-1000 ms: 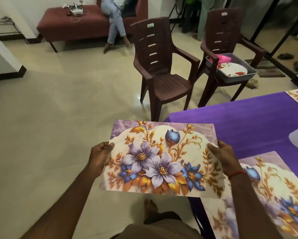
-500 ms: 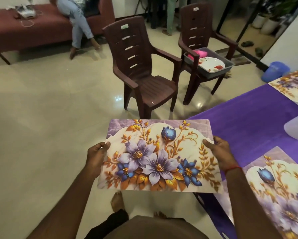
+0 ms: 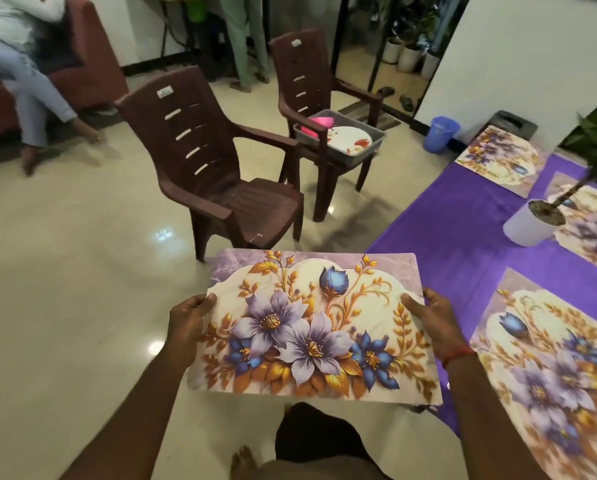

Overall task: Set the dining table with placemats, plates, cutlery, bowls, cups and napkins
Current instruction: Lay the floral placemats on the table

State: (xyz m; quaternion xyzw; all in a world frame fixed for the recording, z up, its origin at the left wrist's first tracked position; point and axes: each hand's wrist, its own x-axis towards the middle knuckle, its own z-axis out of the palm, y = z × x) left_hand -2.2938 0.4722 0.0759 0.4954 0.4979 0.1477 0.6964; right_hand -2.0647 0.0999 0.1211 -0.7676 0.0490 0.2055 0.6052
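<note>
I hold a floral placemat (image 3: 311,327) level in front of me, above the floor beside the table's left edge. My left hand (image 3: 186,327) grips its left edge with the thumb on top, and my right hand (image 3: 435,323) grips its right edge the same way. The table wears a purple cloth (image 3: 463,237). Three matching placemats lie on it: one near me (image 3: 546,358), one far (image 3: 498,161), one at the right (image 3: 594,223). A grey tub (image 3: 366,150) holding a white plate (image 3: 347,140) and something pink (image 3: 319,123) sits on the far chair.
Two brown plastic chairs stand on the shiny floor, a near one (image 3: 214,174) and a far one (image 3: 314,91). A white plant pot (image 3: 529,226) stands on the table. A blue bucket (image 3: 440,133) is by the wall. A person (image 3: 23,81) sits on a red sofa.
My view has swung right and the table has come further into view with more placemats on it. The held placemat has moved right, toward the table's edge, still gripped by both hands.
</note>
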